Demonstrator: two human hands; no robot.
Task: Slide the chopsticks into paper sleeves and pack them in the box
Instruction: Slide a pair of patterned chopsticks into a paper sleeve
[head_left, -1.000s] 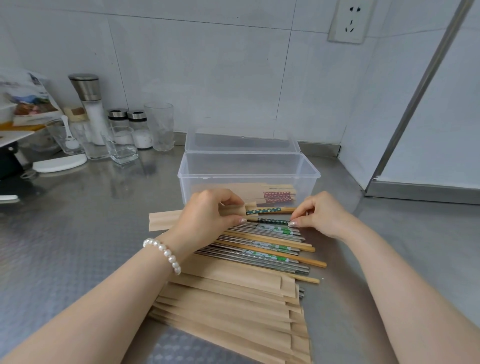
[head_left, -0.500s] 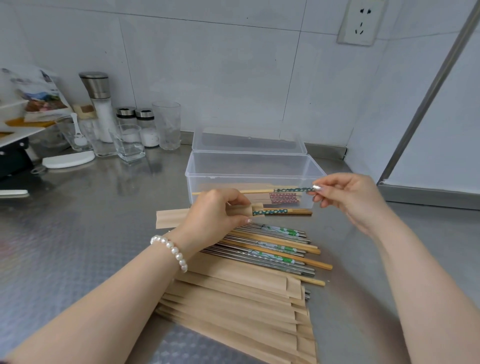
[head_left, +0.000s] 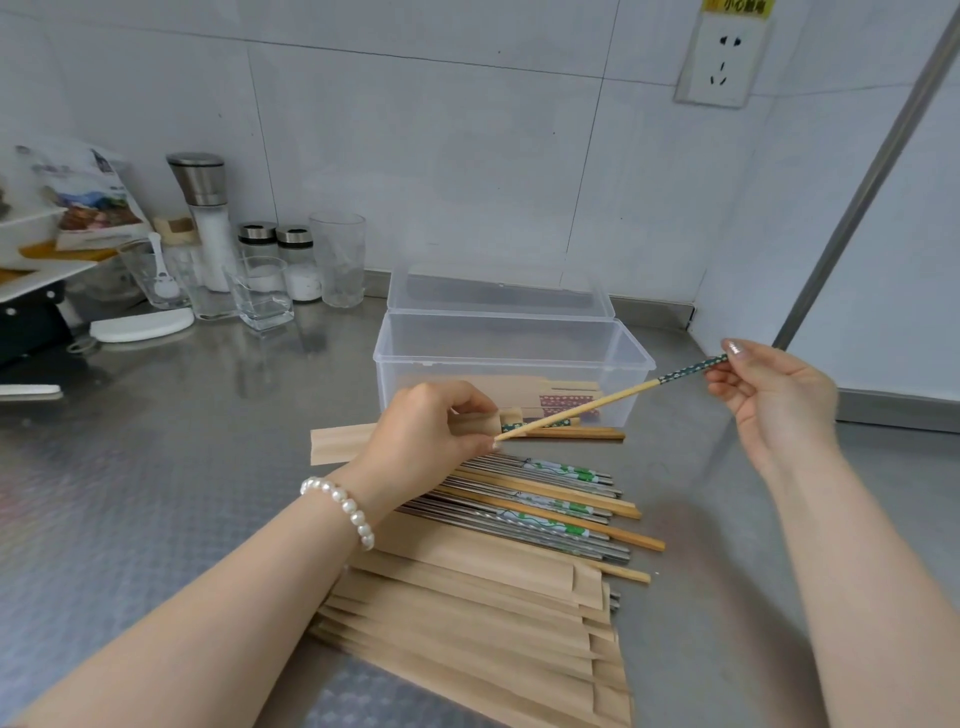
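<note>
My left hand (head_left: 434, 434) pinches the open end of a brown paper sleeve (head_left: 337, 442) lying flat on the steel counter. One chopstick with a green patterned top sticks out of that sleeve. My right hand (head_left: 774, 400) holds a second bamboo chopstick (head_left: 613, 397) by its green patterned end, tilted, with its thin tip at the sleeve's mouth by my left thumb. A clear plastic box (head_left: 511, 358) stands just behind, open, with sleeved chopsticks inside. Loose chopsticks (head_left: 545, 506) lie in a pile in front of my left hand. Empty sleeves (head_left: 467, 608) are stacked nearest to me.
The box's clear lid (head_left: 498, 291) lies behind it against the wall. Glasses, shakers and a tall grinder (head_left: 205, 218) crowd the back left of the counter. A white lid (head_left: 140, 326) lies flat there. A steel pole (head_left: 862, 176) rises at the right.
My right hand picked a green-topped chopstick from the pile, lifted it up and to the right, and its tip now points down at the sleeve's mouth. My left hand stayed on the sleeve.
</note>
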